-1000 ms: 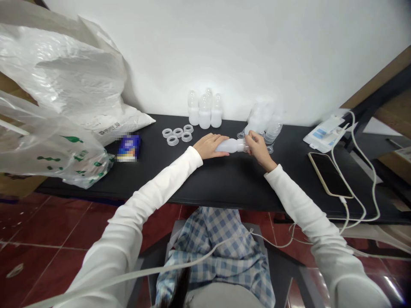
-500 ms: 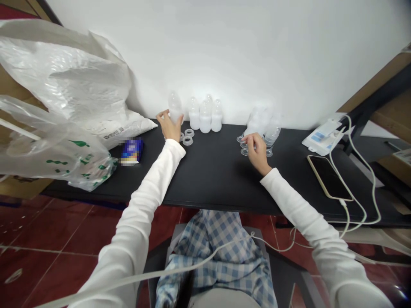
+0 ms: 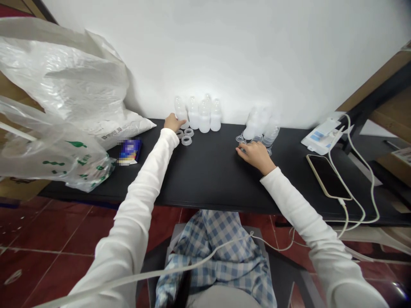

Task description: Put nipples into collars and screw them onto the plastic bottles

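My left hand rests at the foot of a milky plastic baby bottle, which stands upright at the left end of a row. Its fingers touch the bottle's base and do not appear to lift it. Two more bottles stand to its right. Low in front of them lie transparent collar rings. My right hand lies flat, palm down, over a cluster of transparent rings, next to a group of blurred translucent bottles. It holds nothing that I can see.
The black table runs along a white wall. Large plastic bags and a blue packet sit at the left. A phone with a white cable and a white box lie at the right.
The bottle held up in my left hand now stands on the table, and my fingers have dropped to its base. My right hand has shifted slightly left and flattened over the rings.
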Available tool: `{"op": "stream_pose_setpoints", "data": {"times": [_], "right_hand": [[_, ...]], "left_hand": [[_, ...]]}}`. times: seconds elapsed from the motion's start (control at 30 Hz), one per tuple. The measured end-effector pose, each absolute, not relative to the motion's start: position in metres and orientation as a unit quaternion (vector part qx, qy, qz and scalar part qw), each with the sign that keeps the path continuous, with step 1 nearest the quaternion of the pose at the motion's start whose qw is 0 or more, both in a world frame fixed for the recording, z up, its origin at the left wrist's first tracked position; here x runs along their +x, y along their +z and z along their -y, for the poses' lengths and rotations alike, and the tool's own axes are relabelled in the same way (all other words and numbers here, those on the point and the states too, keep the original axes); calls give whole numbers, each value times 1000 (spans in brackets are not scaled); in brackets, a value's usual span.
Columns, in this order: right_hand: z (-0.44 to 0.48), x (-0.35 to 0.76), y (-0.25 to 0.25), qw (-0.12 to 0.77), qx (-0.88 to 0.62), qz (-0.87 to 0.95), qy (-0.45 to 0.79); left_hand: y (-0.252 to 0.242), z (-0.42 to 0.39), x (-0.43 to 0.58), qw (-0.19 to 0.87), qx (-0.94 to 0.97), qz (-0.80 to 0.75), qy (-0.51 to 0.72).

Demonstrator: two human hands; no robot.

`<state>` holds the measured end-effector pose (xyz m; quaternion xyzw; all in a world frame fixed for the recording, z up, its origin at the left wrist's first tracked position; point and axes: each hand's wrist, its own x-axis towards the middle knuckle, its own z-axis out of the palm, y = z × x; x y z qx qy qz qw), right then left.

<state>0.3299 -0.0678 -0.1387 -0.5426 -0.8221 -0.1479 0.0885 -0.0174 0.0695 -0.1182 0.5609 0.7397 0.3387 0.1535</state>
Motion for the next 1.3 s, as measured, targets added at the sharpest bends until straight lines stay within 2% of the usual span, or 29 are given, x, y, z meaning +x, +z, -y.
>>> {"op": "stream_pose_setpoints", "data": {"times": [0.07, 0.17, 0.27, 0.37, 0.5, 0.67, 0.87, 1.07, 1.13, 1.3], "right_hand": [[67, 334, -140, 84, -535, 826, -154], [66, 338, -141, 80, -523, 832, -165], [67, 339, -139, 70, -522, 834, -162], [69, 335, -135, 75, -521, 836, -156], [71, 327, -134, 126, -488, 850, -153], [69, 320, -142, 210, -438, 861, -148], [65, 323, -148, 314, -437, 839, -82], [63, 321, -156, 404, -427, 804, 89], [63, 318, -158, 415, -416, 798, 134], [63, 314, -159, 442, -410, 777, 183]], "left_hand": [[-121, -58, -17, 127, 562, -730, 368], [-132, -23, -11, 18, 605, -679, 415], [-151, 17, 2, -45, 689, -618, 375], [-170, 44, 17, -66, 734, -589, 332], [-180, 52, 44, -52, 773, -561, 290], [-173, 48, 85, 54, 810, -502, 298], [-173, 20, 109, 193, 763, -463, 406], [-165, 19, 108, 531, 547, -395, 513], [-163, 27, 109, 607, 463, -370, 530], [-160, 43, 118, 657, 434, -330, 520]]}}
